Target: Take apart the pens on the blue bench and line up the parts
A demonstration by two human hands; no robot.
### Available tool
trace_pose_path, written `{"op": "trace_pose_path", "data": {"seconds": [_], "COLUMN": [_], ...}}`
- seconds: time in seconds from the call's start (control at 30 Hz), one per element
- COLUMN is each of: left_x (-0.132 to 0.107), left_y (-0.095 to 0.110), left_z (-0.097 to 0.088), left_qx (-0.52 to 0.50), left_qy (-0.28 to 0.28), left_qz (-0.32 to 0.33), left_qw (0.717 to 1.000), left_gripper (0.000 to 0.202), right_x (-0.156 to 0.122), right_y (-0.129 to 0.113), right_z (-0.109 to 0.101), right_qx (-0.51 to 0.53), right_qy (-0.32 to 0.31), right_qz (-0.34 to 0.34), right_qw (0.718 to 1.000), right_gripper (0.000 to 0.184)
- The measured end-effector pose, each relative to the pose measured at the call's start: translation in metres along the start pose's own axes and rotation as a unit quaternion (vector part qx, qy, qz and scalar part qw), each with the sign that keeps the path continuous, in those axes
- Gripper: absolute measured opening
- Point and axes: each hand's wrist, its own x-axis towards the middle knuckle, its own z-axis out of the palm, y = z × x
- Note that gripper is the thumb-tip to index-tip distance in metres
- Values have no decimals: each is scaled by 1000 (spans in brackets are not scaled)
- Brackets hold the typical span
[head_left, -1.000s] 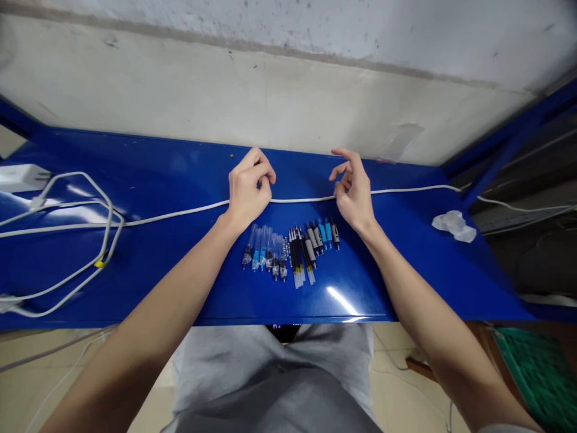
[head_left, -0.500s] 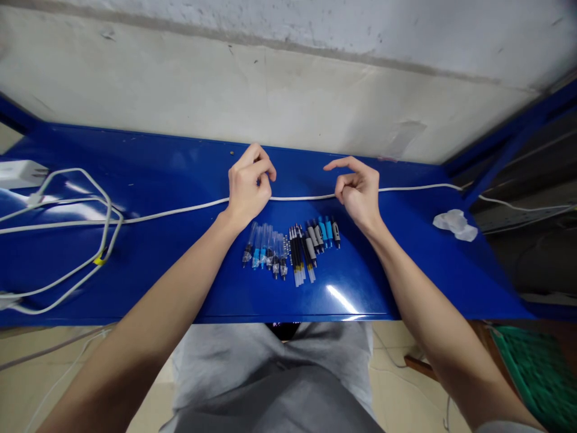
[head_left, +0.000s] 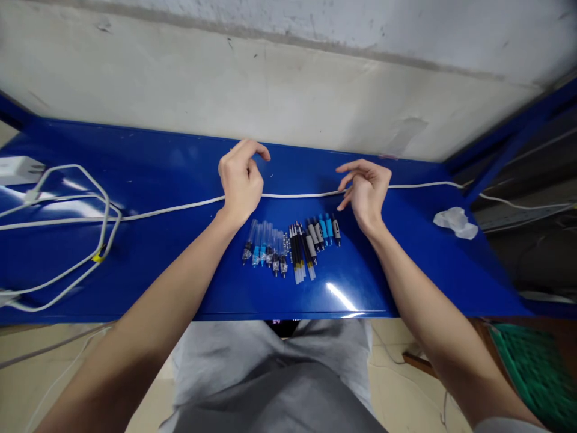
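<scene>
My left hand [head_left: 242, 177] hovers over the white cable, its fingers loosely bent and its thumb apart, with nothing visible in it. Farther right, my right hand [head_left: 367, 189] has its fingers spread and slightly curled, also without anything showing in it. Between and below them lie several pen parts. Clear pen barrels [head_left: 269, 243] with black or blue tips form the left group. Black pen refills [head_left: 297, 252] with pale ends lie in the middle, beside a strip of tiny springs [head_left: 287, 243]. Grey and blue pen barrel pieces [head_left: 323, 230] with clips sit at the right.
A white cable [head_left: 180, 210] runs across the blue shelf [head_left: 157, 282], coiled at the left near a white charger [head_left: 20, 171]. Crumpled clear plastic [head_left: 455, 222] lies at the right. A pale wall [head_left: 270, 90] stands behind. A green mesh item [head_left: 536, 367] is at lower right.
My hands have drawn a little farther apart, the left one moving left and the right one right. The fingers of both have loosened. The pen parts have not moved.
</scene>
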Motion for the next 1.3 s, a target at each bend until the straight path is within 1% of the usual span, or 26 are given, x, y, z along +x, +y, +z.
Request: {"op": "trace_pose_path", "data": {"seconds": [0.07, 0.13, 0.17, 0.3, 0.37, 0.47, 0.53, 0.6, 0.7, 0.73, 0.8, 0.9, 1.03, 1.1, 1.17, 1.23, 1.3], "left_x": [0, 0, -1, -4, -4, -2, -1, 2, 5, 5, 5, 5, 8, 10, 11, 12, 12], "left_y": [-1, -2, -3, -7, -8, -11, -12, -14, -16, -16, -15, -13, -11, -11, -12, -12, -12], "left_z": [0, 0, -1, -1, 0, 2, 4, 5, 5, 5, 4, 4, 5, 6, 7, 6, 4], "left_qx": [-19, -39, -51, -86, -79, -81, -100, -103, -58, -44, -35, -60, -97, -114, -138, -174, -211], "left_qy": [7, 10, 9, 14, 30, 54, 52, 40, 34, 34, 32, 39, 56, 56, 55, 33, -6], "left_qz": [-18, -38, -50, -93, -90, -79, -79, -68, -32, -23, -20, -48, -106, -127, -143, -153, -145], "left_qw": [1000, 998, 997, 992, 992, 992, 990, 992, 997, 998, 999, 996, 988, 984, 978, 972, 966], "left_gripper": [24, 23, 23, 27, 27, 27, 27, 24, 15, 14, 13, 14, 23, 29, 31, 30, 30], "right_x": [-1, -2, -2, -2, 1, 5, 8, 8, 8, 8, 8, 8, 8, 8, 9, 9, 9], "right_y": [-2, -4, -6, -7, -4, 4, 9, 11, 12, 12, 12, 11, 4, 1, 1, 4, 9], "right_z": [0, 2, 3, 9, 9, 7, 4, 3, 3, 3, 3, 4, 4, 3, 2, 1, 0], "right_qx": [-5, -21, -27, -25, -17, -17, -31, -35, -5, 9, 27, 18, 16, 21, 3, -23, -33], "right_qy": [48, 75, 68, 7, -3, 1, 13, 30, 38, 39, 41, 37, -22, -48, -71, -85, -71], "right_qz": [-10, -39, -49, -59, -78, -95, -79, -43, 17, 24, 10, -29, -38, -49, -57, -62, -71], "right_qw": [999, 996, 996, 998, 997, 995, 996, 998, 999, 999, 999, 999, 999, 997, 996, 994, 994], "right_gripper": [25, 27, 27, 20, 18, 20, 22, 22, 19, 20, 25, 30, 23, 30, 43, 53, 59]}}
